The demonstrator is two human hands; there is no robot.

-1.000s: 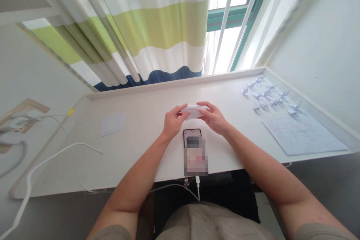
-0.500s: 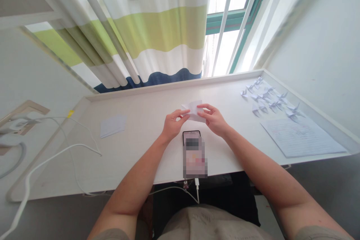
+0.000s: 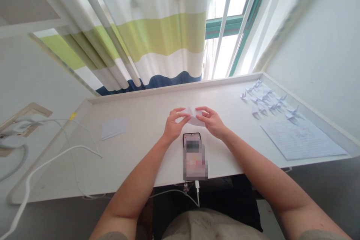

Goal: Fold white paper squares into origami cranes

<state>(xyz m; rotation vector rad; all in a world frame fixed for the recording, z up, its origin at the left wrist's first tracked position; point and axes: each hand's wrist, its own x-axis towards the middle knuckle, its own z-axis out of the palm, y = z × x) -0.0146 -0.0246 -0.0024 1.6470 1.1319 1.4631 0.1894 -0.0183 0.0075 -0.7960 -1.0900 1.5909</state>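
Above the white desk (image 3: 146,120), a small piece of white folded paper (image 3: 194,120) is held between both hands. My left hand (image 3: 174,123) pinches its left side between thumb and fingers. On the right side, my right hand (image 3: 212,120) grips the paper the same way. Some of the folds stand up in the middle, and the fingertips cover parts of its edges. Just below the hands lies a phone (image 3: 194,157) with a blurred screen and a white cable plugged into its lower end.
Several folded paper cranes (image 3: 267,97) stand at the back right, behind sheets of written paper (image 3: 300,140). Square white papers (image 3: 114,127) lie at the left. White cables (image 3: 70,150) run across the left side from a wall socket (image 3: 25,123). A raised rim borders the desk's back.
The paper between my hands has changed shape: a flap that lay flatter now stands up as a peak. Both hands stay pinched on it. The view has tilted slightly.
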